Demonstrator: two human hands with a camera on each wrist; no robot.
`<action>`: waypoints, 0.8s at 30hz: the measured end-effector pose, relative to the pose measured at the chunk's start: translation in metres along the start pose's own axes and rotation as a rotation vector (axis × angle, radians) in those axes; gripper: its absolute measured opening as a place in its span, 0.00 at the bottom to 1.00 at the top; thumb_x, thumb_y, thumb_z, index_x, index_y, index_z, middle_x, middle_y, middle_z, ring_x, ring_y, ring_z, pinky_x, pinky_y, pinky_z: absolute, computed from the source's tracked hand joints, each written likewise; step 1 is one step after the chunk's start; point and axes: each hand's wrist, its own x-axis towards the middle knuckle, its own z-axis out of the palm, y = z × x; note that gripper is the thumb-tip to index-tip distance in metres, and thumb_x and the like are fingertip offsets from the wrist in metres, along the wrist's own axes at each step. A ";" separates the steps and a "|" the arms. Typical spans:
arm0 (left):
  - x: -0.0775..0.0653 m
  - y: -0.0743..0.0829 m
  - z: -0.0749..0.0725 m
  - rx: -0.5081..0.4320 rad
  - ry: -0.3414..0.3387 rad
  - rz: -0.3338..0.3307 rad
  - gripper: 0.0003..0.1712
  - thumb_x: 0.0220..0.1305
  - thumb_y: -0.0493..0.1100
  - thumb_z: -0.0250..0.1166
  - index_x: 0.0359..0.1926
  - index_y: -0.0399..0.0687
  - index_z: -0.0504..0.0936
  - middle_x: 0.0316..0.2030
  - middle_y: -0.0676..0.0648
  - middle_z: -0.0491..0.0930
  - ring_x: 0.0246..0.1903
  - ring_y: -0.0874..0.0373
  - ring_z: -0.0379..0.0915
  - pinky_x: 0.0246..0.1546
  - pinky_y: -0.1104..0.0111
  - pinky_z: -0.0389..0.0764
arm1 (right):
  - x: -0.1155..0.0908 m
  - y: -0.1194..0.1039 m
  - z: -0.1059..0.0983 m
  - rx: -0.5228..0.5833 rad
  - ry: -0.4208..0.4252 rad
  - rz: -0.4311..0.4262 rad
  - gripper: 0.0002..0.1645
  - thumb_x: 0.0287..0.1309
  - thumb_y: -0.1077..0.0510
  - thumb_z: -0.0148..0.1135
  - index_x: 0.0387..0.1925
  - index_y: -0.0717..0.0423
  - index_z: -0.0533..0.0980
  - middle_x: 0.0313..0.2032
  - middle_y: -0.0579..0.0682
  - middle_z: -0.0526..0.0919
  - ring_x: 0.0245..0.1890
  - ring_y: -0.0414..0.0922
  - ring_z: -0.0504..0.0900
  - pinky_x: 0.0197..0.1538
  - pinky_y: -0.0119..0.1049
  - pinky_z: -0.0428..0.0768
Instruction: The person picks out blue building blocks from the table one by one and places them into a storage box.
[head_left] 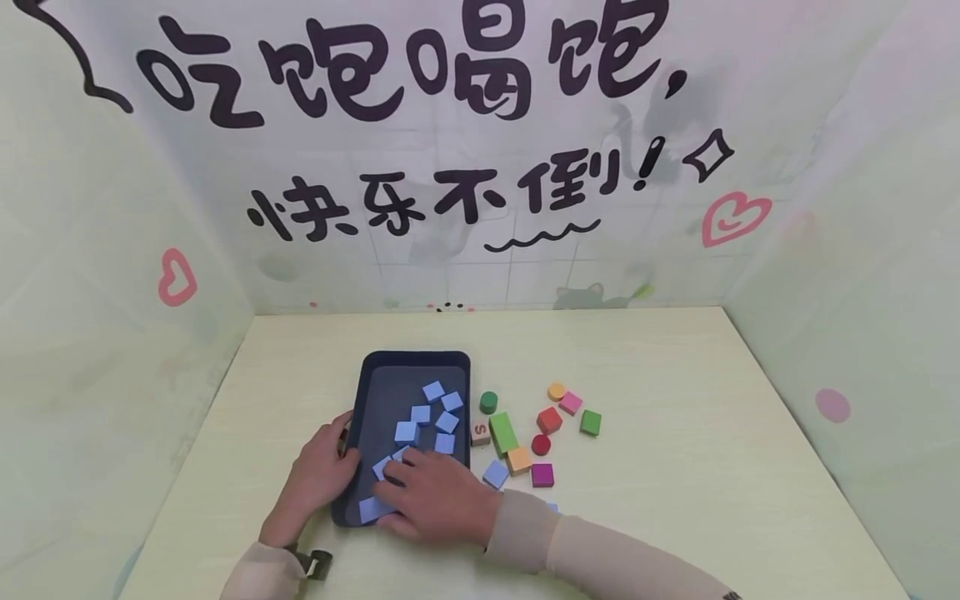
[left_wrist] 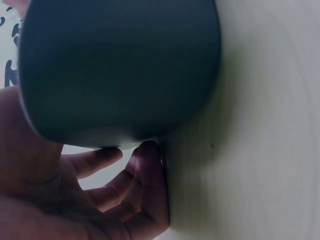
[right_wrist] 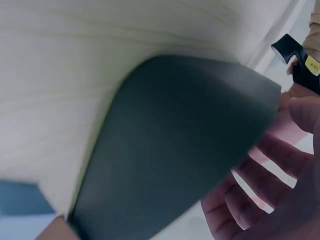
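Observation:
A dark rectangular tray point(head_left: 375, 392) lies on the table with several light blue blocks point(head_left: 407, 432) scattered inside. My left hand point(head_left: 322, 467) holds the tray by its left side, thumb at the rim. In the left wrist view, its curled fingers point(left_wrist: 150, 185) touch the tray's outer wall point(left_wrist: 120, 75) low down, by the tabletop. My right hand point(head_left: 438, 500) reaches over the tray's near part, loosely bent fingers among the blue blocks there. Between its thumb and fingers point(right_wrist: 265, 180) no block shows in the right wrist view; the tray's wall point(right_wrist: 180, 140) hides part of them.
Right of the tray lie loose blocks: a green cylinder point(head_left: 489, 402), a letter block point(head_left: 480, 432), a long green block point(head_left: 503, 433), a red block point(head_left: 550, 420), a purple block point(head_left: 542, 475) and a blue block point(head_left: 496, 474). Printed cloth walls point(head_left: 480, 275) enclose the table point(head_left: 660, 375).

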 end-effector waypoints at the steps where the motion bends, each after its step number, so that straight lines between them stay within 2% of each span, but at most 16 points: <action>1: 0.000 0.000 0.000 -0.001 -0.001 -0.001 0.33 0.65 0.38 0.56 0.71 0.38 0.63 0.48 0.39 0.74 0.36 0.49 0.70 0.34 0.58 0.71 | -0.002 0.002 -0.002 0.009 0.015 0.005 0.25 0.74 0.34 0.39 0.60 0.37 0.73 0.53 0.39 0.74 0.48 0.38 0.70 0.49 0.29 0.72; 8: -0.001 0.001 -0.001 -0.008 -0.001 -0.003 0.33 0.64 0.38 0.56 0.71 0.38 0.63 0.48 0.38 0.74 0.34 0.50 0.70 0.31 0.60 0.70 | -0.023 0.012 -0.013 0.063 0.061 0.040 0.24 0.74 0.36 0.42 0.59 0.38 0.74 0.52 0.39 0.75 0.47 0.37 0.69 0.53 0.29 0.69; 14: 0.001 -0.001 0.001 -0.008 -0.002 -0.009 0.34 0.65 0.38 0.56 0.71 0.37 0.62 0.48 0.37 0.74 0.34 0.51 0.69 0.28 0.62 0.71 | -0.050 0.013 -0.017 0.104 0.104 0.074 0.20 0.71 0.38 0.48 0.56 0.39 0.75 0.49 0.39 0.76 0.44 0.37 0.69 0.48 0.27 0.70; 16: 0.001 -0.002 0.001 -0.007 -0.001 -0.013 0.34 0.65 0.39 0.55 0.71 0.38 0.62 0.48 0.38 0.74 0.33 0.51 0.69 0.28 0.62 0.71 | -0.059 0.012 -0.017 0.112 0.098 0.081 0.19 0.71 0.39 0.49 0.56 0.39 0.75 0.48 0.39 0.75 0.43 0.37 0.68 0.46 0.27 0.69; 24: 0.001 -0.003 0.000 -0.006 0.003 -0.001 0.34 0.64 0.38 0.55 0.71 0.37 0.62 0.48 0.38 0.74 0.34 0.51 0.69 0.29 0.62 0.70 | -0.097 0.014 -0.013 0.188 0.002 0.150 0.20 0.68 0.42 0.57 0.58 0.40 0.75 0.50 0.38 0.76 0.46 0.36 0.70 0.50 0.27 0.70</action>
